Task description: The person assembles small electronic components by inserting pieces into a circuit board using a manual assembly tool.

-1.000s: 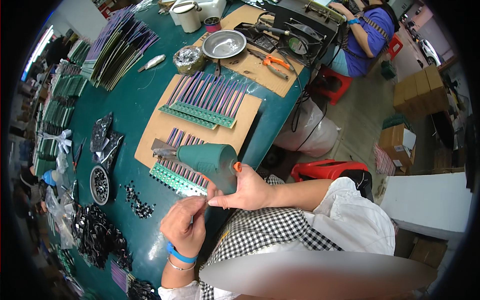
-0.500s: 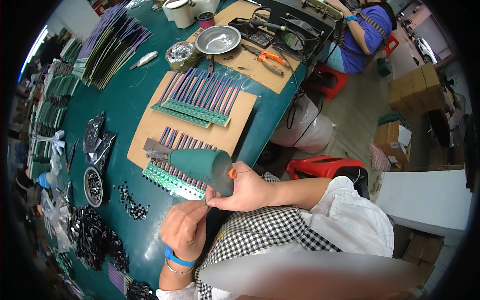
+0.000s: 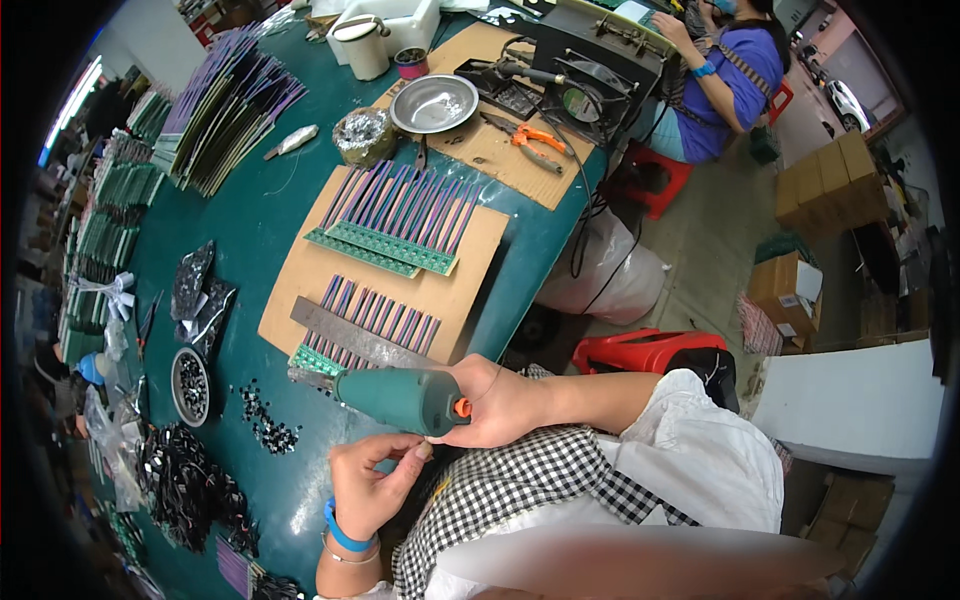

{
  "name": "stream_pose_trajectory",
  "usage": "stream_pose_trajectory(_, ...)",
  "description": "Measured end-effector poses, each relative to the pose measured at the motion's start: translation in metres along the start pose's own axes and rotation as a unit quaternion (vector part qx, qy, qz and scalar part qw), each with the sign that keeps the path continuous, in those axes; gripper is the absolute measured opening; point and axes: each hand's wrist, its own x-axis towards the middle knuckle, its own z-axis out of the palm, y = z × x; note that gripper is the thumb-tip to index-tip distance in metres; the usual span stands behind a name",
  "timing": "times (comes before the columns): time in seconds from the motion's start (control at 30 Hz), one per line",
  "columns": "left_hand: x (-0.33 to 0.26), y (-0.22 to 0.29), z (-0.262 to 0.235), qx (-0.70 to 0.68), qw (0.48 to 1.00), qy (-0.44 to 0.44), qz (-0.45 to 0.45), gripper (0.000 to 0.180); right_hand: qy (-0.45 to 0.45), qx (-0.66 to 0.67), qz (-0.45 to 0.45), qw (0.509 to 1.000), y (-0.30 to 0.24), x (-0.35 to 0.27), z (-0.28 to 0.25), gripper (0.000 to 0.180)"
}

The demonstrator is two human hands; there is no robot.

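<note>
Gripping the green power tool point(image 3: 405, 397), the right hand point(image 3: 495, 405) aimed its tip at the circuit strips point(image 3: 345, 345); left-hand point(image 3: 365, 490) fingers point(image 3: 412, 455) were pinched shut, contents unclear.

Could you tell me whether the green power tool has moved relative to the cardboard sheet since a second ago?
Yes. The green power tool has slid off the cardboard sheet, toward the person, gripped in the right hand.

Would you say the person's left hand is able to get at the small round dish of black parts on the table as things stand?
Probably yes. The left hand is pinching something small but sits near the table edge, and the green tabletop between it and the round dish holds only loose black parts.
</note>
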Motion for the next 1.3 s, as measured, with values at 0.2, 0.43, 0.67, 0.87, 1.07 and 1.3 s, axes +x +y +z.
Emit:
stream_pose_trajectory(0.2,-0.007,0.003,-0.011,-0.033,0.998,-0.032,-0.038,0.007,0.027,-0.004,0.008,1.000,0.002,0.001,0.014,0.030)
stream_pose_trajectory(0.43,0.010,-0.029,-0.037,-0.197,0.962,0.060,-0.179,0.012,0.118,0.131,0.150,0.973,-0.016,-0.015,-0.012,0.055)
stream_pose_trajectory(0.67,0.020,-0.050,-0.046,-0.253,0.939,0.090,-0.215,0.012,0.163,0.140,0.170,0.962,-0.013,-0.034,-0.020,0.063)
stream_pose_trajectory(0.87,0.023,-0.056,-0.047,-0.276,0.931,0.073,-0.228,0.014,0.090,0.191,0.189,0.959,-0.009,-0.052,-0.036,0.059)
stream_pose_trajectory(1.07,0.022,-0.060,-0.043,-0.290,0.925,0.079,-0.232,0.013,0.082,0.187,0.211,0.956,-0.010,-0.052,-0.032,0.059)
stream_pose_trajectory(1.3,0.023,-0.062,-0.042,-0.285,0.928,0.075,-0.228,0.012,0.043,0.191,0.245,0.950,-0.013,-0.049,-0.028,0.056)
